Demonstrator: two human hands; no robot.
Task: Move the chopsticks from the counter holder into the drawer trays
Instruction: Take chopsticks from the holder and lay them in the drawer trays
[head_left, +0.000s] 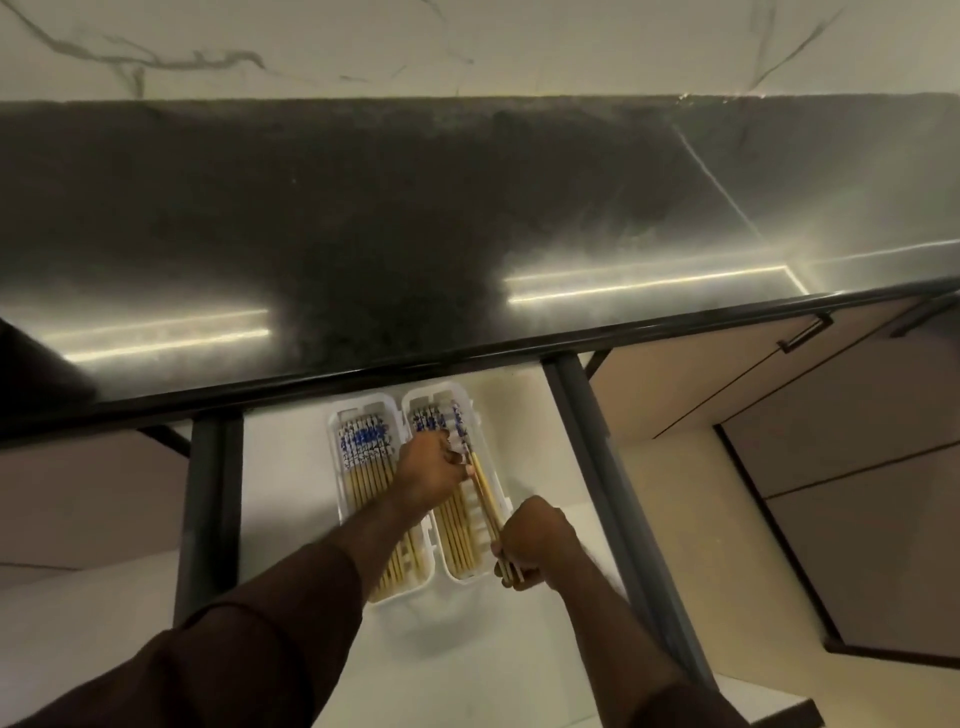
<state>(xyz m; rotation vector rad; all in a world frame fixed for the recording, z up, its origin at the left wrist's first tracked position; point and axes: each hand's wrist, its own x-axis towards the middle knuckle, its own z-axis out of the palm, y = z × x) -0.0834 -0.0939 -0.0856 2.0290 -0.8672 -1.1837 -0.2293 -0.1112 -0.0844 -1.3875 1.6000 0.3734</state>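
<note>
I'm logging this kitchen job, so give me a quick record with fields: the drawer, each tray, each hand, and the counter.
drawer: open, below the counter edge
left tray: nearly full row of chopsticks, patterned ends toward the counter
right tray: partly filled, slots free on its right side
left hand: over the trays, pinching the held chopsticks
right hand: gripping their plain ends
counter: dark, holder not in view

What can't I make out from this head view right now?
- Counter holder: not in frame; only bare counter shows.
- Left tray: near end covered by the left hand and forearm.
- Right tray: chopstick count hidden by both hands.
- Held chopsticks: near ends buried in the right hand; number too blurred.
</note>
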